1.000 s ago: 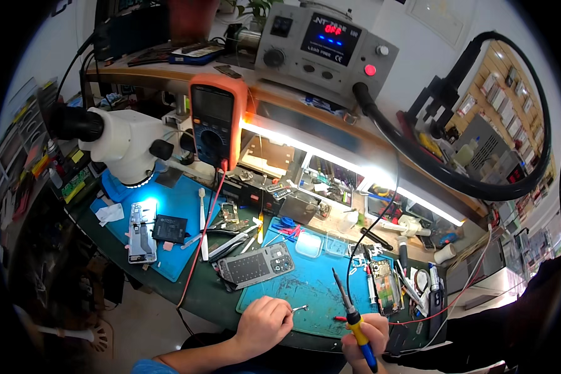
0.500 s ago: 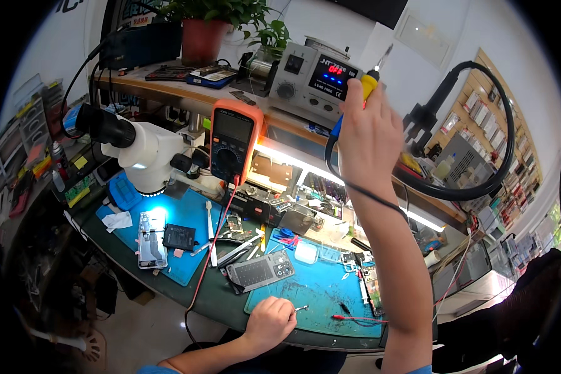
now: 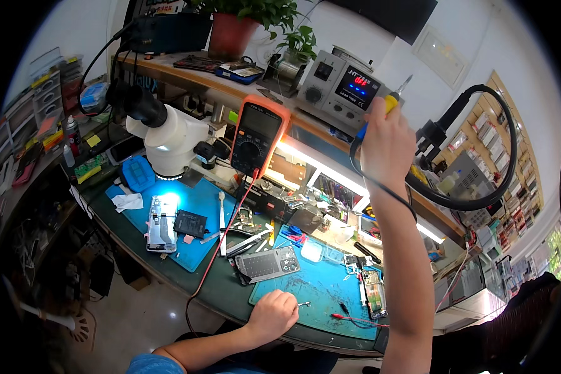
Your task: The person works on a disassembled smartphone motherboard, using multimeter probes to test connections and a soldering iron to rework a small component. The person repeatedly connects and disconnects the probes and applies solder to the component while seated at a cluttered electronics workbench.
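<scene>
My right hand is raised by the shelf, closed around a soldering iron with a yellow and blue handle, its metal tip pointing up. Just behind the iron stands a grey soldering station with a lit red display. My left hand rests closed at the near edge of the blue work mat. A small metal end pokes out beside its fingers; the rest is hidden. Beyond that hand lies a grey phone back panel.
A white microscope lights an opened phone, with a black battery beside it. An orange multimeter stands mid-bench, its red lead hanging forward. At right are a thick black hose and a phone circuit board.
The whole view has shifted, so the bench and shelf sit farther right. My right hand still holds the soldering iron up; my left hand stays closed in nearly the same place.
</scene>
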Motion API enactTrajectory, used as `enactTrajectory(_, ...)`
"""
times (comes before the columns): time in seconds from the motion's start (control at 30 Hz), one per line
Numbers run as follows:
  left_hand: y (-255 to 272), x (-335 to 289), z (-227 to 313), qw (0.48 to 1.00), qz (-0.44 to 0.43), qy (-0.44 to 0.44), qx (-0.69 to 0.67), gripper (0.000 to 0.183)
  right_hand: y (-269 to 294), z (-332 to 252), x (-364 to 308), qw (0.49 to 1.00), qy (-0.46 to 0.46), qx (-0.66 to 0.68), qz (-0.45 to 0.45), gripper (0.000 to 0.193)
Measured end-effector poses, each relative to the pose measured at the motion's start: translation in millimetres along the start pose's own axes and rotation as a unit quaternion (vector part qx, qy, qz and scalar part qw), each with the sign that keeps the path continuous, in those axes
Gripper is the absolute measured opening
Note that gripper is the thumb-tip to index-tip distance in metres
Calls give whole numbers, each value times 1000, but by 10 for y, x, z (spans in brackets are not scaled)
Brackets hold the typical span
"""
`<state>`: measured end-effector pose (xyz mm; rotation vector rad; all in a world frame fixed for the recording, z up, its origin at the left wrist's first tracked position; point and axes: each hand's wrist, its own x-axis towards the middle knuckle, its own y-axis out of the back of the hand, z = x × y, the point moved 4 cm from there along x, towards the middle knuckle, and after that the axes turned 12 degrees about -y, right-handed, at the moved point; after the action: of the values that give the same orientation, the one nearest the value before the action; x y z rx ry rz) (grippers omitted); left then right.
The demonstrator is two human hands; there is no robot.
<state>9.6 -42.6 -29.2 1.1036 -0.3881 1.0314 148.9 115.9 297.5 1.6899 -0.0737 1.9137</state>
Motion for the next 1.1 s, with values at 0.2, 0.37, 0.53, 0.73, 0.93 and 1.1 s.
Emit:
enactTrajectory(0.2,40,-11,-35,1000,5,6,11,15,760,-131,-424,972,21,232,16,46)
enactTrajectory(0.37,19,-6,-16,1000,3,3,6,15,911,80,-838,946,39,322,-24,51)
enactTrajectory(0.53,40,14,-8,1000,3,11,11,15,766,349,-1314,901,61,428,-33,60)
enactTrajectory(0.73,78,70,16,1000,-17,1,0,16,889,898,-2573,773,-136,583,-210,42)
enactTrajectory(0.93,93,77,23,1000,-12,22,-3,20,742,1253,-3641,673,-316,607,-282,51)
enactTrajectory(1.1,107,92,17,1000,-14,23,7,20,713,1264,-3557,721,-301,570,-254,29)
